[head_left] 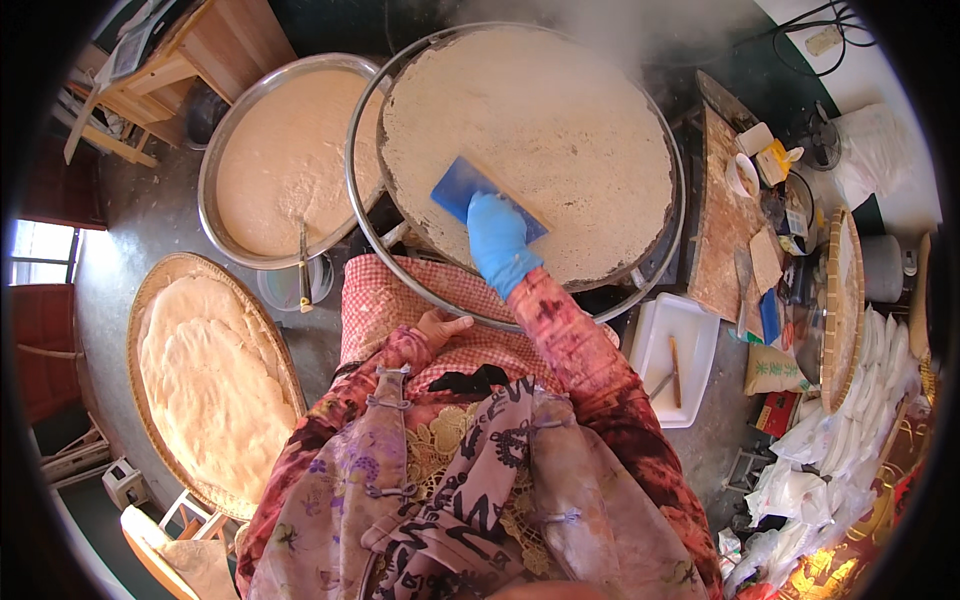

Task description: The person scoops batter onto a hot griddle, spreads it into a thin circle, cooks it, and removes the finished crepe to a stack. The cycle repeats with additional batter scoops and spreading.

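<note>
My right hand (498, 240), in a blue glove, is closed around a blue scraper (457, 188) with a long flat edge. The scraper lies against a thin layer of beige batter (530, 120) spread over a large round griddle (384, 150), whose dark edge shows. A metal ring (352, 165) runs around the griddle. My bare left hand (438, 328) rests on the red checked cloth (375, 300) over my lap, close to the ring's near side. Its thumb is stretched out and apart; the other fingers are partly hidden, and nothing shows in it.
Left of the griddle stands a wide metal basin (208, 180) of batter with a handled tool (304, 270). A round woven tray (140, 400) holds stacked pale flatbreads. At right are a white tub (655, 400), a cluttered wooden board (712, 230) and plastic bags (800, 490). Steam rises behind the griddle.
</note>
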